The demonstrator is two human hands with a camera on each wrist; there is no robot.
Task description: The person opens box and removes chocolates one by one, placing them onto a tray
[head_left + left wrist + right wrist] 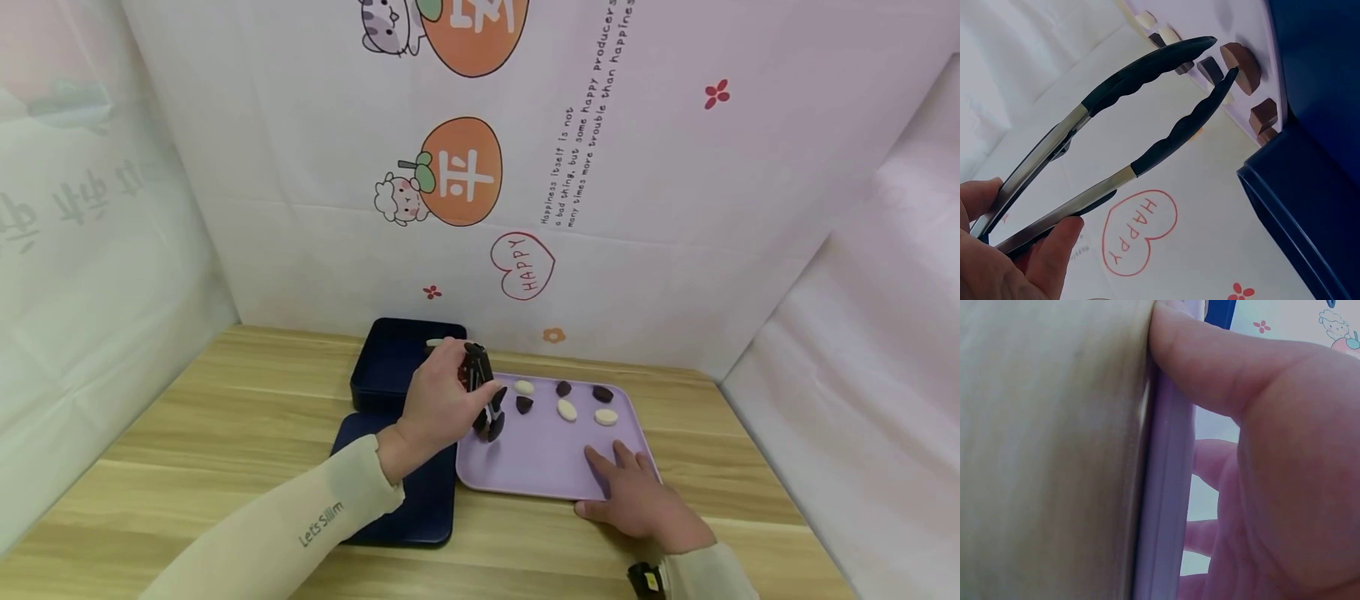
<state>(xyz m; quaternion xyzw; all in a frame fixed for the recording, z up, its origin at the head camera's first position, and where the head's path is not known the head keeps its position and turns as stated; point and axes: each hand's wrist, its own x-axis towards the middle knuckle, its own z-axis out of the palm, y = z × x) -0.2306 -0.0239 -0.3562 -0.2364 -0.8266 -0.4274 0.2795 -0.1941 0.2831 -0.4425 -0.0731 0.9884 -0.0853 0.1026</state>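
My left hand (438,408) grips black-tipped metal tongs (477,371) between thumb and fingers over the left side of a lilac tray (525,467). In the left wrist view the arms of the tongs are spread, their tips close to a brown chocolate piece (1242,69). Other brown pieces (1264,115) lie beside it near the tray edge. White oval pieces (567,410) and dark pieces (602,393) sit in rows toward the back of the tray. My right hand (633,496) rests with fingers spread on the tray's near right corner, thumb at its rim.
A deep navy box (363,398) stands behind left of the tray, with a white piece (434,342) in it. In front of the box lies a flat navy lid (420,521), partly under my left forearm. A printed white cloth (622,292) hangs behind the wooden table (247,400).
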